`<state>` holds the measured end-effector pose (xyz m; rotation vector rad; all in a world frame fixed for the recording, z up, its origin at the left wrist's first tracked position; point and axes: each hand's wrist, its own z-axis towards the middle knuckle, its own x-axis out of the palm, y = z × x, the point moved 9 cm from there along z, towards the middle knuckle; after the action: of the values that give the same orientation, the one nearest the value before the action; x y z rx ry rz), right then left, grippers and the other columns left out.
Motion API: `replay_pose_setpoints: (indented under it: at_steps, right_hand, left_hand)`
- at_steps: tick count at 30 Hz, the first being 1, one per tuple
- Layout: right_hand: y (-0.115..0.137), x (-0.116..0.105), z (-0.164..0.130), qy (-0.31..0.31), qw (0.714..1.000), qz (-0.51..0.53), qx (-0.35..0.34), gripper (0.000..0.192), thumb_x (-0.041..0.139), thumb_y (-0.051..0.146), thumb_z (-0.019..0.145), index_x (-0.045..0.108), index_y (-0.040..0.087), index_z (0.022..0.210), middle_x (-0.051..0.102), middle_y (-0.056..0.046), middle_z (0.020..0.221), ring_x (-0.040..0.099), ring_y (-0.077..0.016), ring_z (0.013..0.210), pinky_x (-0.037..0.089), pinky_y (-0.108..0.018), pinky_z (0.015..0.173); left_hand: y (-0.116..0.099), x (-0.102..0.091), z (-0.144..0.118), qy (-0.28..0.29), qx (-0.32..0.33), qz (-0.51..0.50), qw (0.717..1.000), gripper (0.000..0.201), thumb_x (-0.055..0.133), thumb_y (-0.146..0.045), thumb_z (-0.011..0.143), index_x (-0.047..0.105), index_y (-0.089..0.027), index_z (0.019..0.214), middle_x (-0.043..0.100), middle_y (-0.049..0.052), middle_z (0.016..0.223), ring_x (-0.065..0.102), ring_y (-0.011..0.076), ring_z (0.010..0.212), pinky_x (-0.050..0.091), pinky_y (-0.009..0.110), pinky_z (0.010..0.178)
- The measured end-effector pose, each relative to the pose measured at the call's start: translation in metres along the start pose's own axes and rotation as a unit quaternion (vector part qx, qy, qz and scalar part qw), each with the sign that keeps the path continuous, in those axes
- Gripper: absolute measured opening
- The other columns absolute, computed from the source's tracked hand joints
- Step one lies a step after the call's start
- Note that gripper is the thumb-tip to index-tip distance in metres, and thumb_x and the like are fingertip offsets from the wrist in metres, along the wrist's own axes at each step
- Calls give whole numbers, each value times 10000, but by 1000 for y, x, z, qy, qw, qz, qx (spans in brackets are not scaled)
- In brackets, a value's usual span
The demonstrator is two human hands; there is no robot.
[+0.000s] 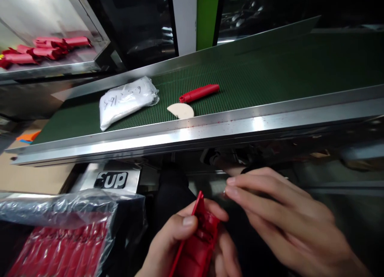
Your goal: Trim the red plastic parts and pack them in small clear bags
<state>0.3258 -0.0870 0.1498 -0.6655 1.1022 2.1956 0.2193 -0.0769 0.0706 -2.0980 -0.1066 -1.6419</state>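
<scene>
Grasping a red part [195, 251] in the left hand [168, 240], in front of the green conveyor belt [270, 69].
Holding the right hand [288, 217], half curled, just beside it; cannot tell whether pinching anything. Facing a red piece [200, 93] and a white packet [127, 101] on the belt.

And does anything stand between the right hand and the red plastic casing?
Only fingers of the left hand, curled along the side of the red plastic casing nearest the right hand; nothing else visible blocks the gap.
</scene>
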Motion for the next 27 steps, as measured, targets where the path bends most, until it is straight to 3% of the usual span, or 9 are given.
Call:
replay_pose_setpoints:
  at_steps: [2,5,9,13,22,27]
  right_hand:
    - [8,1,2,7,1000,-3,-30,359,552,-52,840,657,92,1151,629,-123,1127,559,-211,1070,512,-359,837]
    - [8,4,2,6,999,2,-34,374,568,-61,826,657,99,1152,629,-120,1132,549,-232,1064,490,-402,847]
    - [5,9,-3,20,999,-1,-40,411,549,-62,824,640,104,1189,614,-121,1174,531,-247,1093,467,-424,873]
    - [4,11,-7,45,998,-7,-50,491,510,-65,805,609,121,1249,593,-121,1223,515,-267,1120,452,-443,891]
    - [3,11,-6,53,997,-19,-60,478,502,-36,811,607,126,1249,616,-123,1203,532,-275,1100,456,-456,877]
    - [-5,-1,-4,15,999,-33,-34,450,544,-21,837,610,137,1253,632,-116,1157,564,-256,1065,486,-427,859]
  left_hand:
    - [1,-4,-1,-14,-14,-2,1000,415,480,-437,923,639,-110,1123,701,116,787,588,118,543,416,186,528]
    - [5,-18,-8,-96,-40,-4,995,356,535,-368,901,701,-62,975,657,85,686,623,147,685,464,192,636]
    - [9,-30,-18,-162,-54,-46,984,297,612,-331,860,715,-58,914,659,73,766,622,108,726,467,158,759]
    - [14,-29,-18,-137,-91,-28,986,362,560,-384,878,709,-62,947,601,61,677,574,110,618,462,177,672]
    - [9,-26,-10,-145,-92,14,985,348,569,-374,787,718,-62,816,524,50,588,450,102,558,400,184,625]
    - [19,-14,-6,-78,-145,119,979,393,538,-344,698,741,-46,856,548,78,619,429,114,518,242,203,463]
